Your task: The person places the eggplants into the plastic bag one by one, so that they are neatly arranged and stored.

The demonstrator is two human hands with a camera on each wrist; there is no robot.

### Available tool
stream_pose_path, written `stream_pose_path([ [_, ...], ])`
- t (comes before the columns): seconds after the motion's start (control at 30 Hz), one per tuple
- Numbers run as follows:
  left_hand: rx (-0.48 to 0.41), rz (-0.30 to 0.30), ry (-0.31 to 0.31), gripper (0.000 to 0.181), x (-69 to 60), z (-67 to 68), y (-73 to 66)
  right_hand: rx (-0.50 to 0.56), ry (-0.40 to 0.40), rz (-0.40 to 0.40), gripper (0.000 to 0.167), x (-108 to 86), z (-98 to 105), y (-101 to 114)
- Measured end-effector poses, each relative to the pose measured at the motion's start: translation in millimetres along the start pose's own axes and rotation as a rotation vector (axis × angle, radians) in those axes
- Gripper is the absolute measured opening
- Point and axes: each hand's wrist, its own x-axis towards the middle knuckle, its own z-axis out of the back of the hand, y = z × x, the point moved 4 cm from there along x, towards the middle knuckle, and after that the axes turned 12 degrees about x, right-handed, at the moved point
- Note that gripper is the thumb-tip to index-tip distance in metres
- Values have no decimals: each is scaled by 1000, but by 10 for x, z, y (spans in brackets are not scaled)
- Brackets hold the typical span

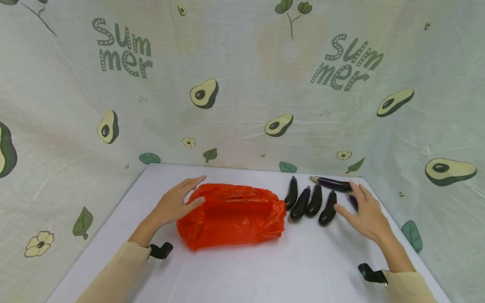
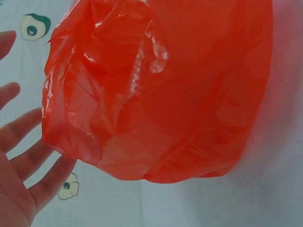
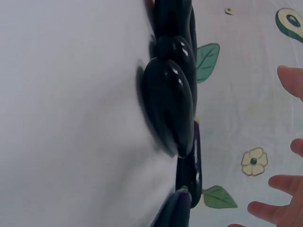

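A red plastic bag [image 1: 238,221] lies on the table, wider than it is deep, with a dark fold across its middle. Beside its left end is my left hand [image 1: 178,202], fingers extended and thumb apart; in the left wrist view the fingers [image 2: 52,177] are at the bag's [image 2: 180,109] edge, and I cannot tell if they touch. Several dark eggplants [image 1: 300,204] are grouped right of the bag. One longer eggplant [image 1: 335,184] lies crosswise behind them. My right hand [image 1: 363,216] hovers at the group's right side with spread fingers, partly hiding another eggplant [image 1: 353,201].
The white table [image 1: 265,273] reaches back to a pale curtain [image 1: 242,54] printed with avocados, leaves and "summer" lettering, which also hangs along both sides. A black wrist camera [image 1: 161,251] sits by the left sleeve, another black camera [image 1: 371,274] by the right sleeve.
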Motion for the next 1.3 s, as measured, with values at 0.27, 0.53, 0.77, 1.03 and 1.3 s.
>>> stream_pose_path([
  [0.27,-63,-17,44,73,-1,-56,-9,-20,-13,-43,100,-58,-20,-269],
  [0.53,-132,-16,80,68,-30,-78,-28,-25,-40,-42,88,-63,11,-574],
  [0.77,-184,-27,98,66,-37,-94,-24,-13,-8,-109,78,-82,65,-784],
  [1.03,-202,-73,94,59,-42,-128,-22,-43,26,-121,71,-105,77,-870],
  [1.3,-209,-118,80,53,-46,-156,-16,-65,48,-144,67,-112,34,-925],
])
